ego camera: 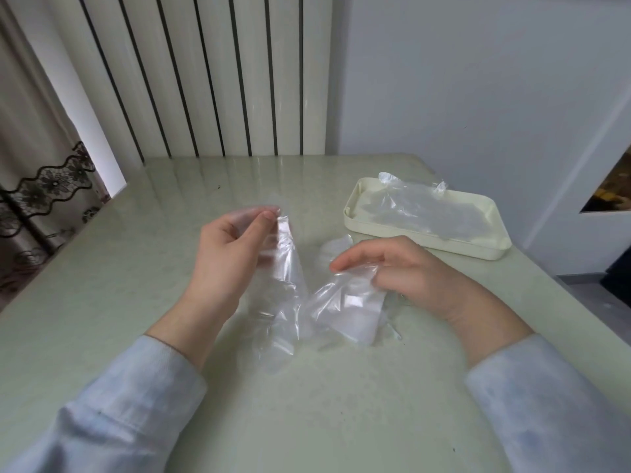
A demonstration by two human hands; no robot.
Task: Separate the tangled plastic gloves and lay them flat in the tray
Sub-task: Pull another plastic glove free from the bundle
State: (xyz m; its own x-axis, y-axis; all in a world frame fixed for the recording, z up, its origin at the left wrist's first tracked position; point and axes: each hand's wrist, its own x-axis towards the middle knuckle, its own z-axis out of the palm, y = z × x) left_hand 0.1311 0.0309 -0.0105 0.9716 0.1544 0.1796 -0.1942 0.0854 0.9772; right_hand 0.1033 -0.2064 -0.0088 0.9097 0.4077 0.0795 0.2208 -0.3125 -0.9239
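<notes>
Over the middle of the pale green glossy counter [136, 268], the tangled clear plastic gloves [300, 295] hang between both hands, lifted at the top and trailing onto the surface below. The left hand [225, 257] pinches the upper edge of one sheet between thumb and fingers [251, 213]. The right hand [403, 268] has its fingers curled into the crumpled film of the other. The two pieces seem to meet low between the wrists. To part them well, draw the hands slowly apart and let the film slide. It looks thin and clingy, and a jerk could stretch it. Beyond the right hand, the cream rectangular plastic tray [351, 216] holds flattened clear gloves [430, 213]. Behind stand a white ribbed panel [191, 73], a plain pale wall [478, 80] and a lace-edged curtain [47, 186].
</notes>
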